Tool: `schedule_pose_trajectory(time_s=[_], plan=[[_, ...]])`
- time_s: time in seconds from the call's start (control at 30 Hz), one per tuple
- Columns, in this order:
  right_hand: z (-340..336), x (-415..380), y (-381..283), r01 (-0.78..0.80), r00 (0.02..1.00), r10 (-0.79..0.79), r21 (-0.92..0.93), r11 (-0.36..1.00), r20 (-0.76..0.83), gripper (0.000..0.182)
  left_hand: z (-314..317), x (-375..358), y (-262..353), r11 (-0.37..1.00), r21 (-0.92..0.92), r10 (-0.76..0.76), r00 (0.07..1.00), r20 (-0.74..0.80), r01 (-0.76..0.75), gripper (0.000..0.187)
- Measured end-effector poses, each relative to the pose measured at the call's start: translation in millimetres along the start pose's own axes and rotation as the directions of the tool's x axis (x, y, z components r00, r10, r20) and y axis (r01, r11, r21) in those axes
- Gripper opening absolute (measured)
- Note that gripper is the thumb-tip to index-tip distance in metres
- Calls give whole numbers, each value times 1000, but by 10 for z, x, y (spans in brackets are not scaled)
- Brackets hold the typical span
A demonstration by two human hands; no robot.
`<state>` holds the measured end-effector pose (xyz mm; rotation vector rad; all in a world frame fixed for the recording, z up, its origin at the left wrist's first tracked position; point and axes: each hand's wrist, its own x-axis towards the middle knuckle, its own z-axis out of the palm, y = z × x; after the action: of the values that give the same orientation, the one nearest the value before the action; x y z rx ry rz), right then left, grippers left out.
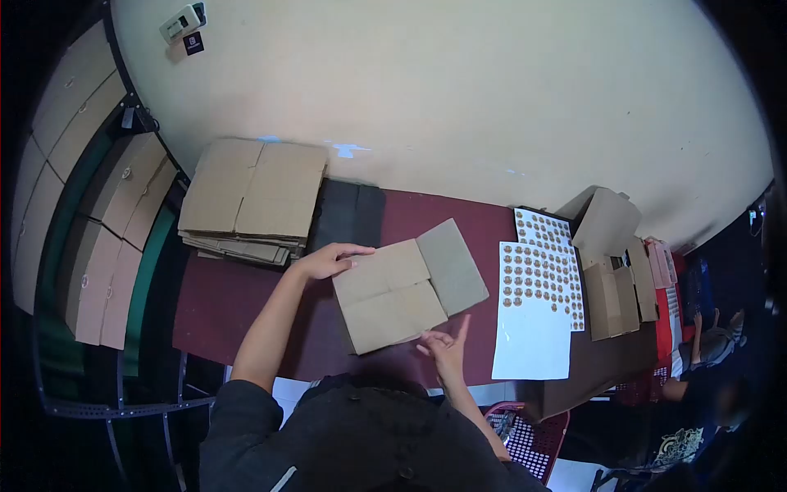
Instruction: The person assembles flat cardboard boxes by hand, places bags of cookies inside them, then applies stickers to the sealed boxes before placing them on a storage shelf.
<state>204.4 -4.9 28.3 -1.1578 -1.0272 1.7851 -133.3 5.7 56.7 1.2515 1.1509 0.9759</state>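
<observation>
A flattened brown cardboard box lies tilted on the table before me, with one greyish flap folded out to the right. My left hand is closed on its upper left edge, the thumb on the upper face and the fingers along the rim. At the lower right edge is my right hand. One of its digits points up and away from the cardboard, while the other fingertips are at the box's edge. Those fingers are apart, and I see nothing gripped in them.
A stack of flattened boxes stands at the back left. Sheets of round stickers lie to the right, beside an open box. Closed boxes fill the left shelf. A red basket sits below; another person is far right.
</observation>
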Motion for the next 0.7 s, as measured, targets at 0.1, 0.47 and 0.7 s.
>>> schedule_pose_trajectory(time_s=[0.1, 0.47, 0.7], plan=[[-11, 68, 122, -96, 995, 98, -46, 994, 29, 77, -45, 122, -3, 985, 170, -27, 992, 124, 5, 41], [-151, -60, 208, 14, 971, 152, -682, 731, 183, 43, 1048, 285, 27, 679, 728, 59, 981, -183, 95, 46], [86, -251, -351, 254, 964, -249, -624, 739, 98, 43, 1334, 146, -4, 585, 811, 254, 953, -165, -16, 63]])
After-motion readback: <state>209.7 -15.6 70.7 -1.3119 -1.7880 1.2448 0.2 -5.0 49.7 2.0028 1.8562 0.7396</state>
